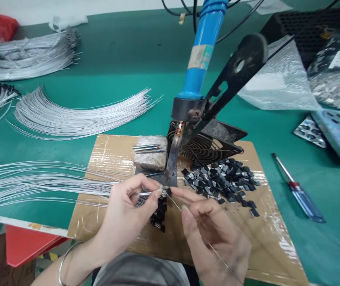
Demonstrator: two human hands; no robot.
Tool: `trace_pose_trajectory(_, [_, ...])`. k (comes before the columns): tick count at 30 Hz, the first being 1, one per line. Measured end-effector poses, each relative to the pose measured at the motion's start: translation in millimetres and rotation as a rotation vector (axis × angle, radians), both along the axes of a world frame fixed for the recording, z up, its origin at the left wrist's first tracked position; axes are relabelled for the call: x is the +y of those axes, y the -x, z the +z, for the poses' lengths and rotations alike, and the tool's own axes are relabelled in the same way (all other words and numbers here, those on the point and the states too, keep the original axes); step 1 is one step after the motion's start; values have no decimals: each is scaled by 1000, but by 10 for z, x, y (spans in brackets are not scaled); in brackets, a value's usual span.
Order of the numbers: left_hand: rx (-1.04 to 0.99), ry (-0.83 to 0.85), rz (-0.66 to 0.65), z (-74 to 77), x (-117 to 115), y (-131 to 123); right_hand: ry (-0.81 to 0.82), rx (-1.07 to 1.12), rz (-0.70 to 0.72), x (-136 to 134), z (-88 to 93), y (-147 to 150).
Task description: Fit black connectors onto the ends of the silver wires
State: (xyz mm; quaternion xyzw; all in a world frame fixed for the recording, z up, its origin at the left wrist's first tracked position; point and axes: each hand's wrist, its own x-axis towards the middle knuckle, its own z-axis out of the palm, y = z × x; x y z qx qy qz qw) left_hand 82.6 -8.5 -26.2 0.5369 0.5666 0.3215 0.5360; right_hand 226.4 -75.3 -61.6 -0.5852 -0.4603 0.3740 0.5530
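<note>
My left hand is closed in a pinch on a thin grey-white wire, just below the tip of a blue-handled soldering iron clamped in a stand. At the wire's end is a small black connector, close under the iron's dark tip. My right hand is closed around a thin strand of solder wire, which runs from the connector back across the palm. Its index fingertip reaches to the connector's side. Below my left fingers lie several wires with black ends, partly hidden by that hand.
Loose black connectors are heaped on the cardboard. Behind the iron sits a black fan; beside it, a pale block carries metal rods. Wire bundles lie left. A screwdriver and phone lie right.
</note>
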Motion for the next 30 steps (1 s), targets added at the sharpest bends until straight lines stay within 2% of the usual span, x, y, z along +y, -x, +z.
trace_pose_trajectory(16, [-22, 5, 29, 23, 143, -57, 29, 90, -36, 159, 17, -10])
trace_pose_trajectory(21, [-33, 0, 32, 50, 165, -83, 39, 130, -81, 168, 36, 9])
trace_pose_trajectory(30, [-53, -10, 40, 89, 171, -81, 23, 110, -74, 172, 55, -3])
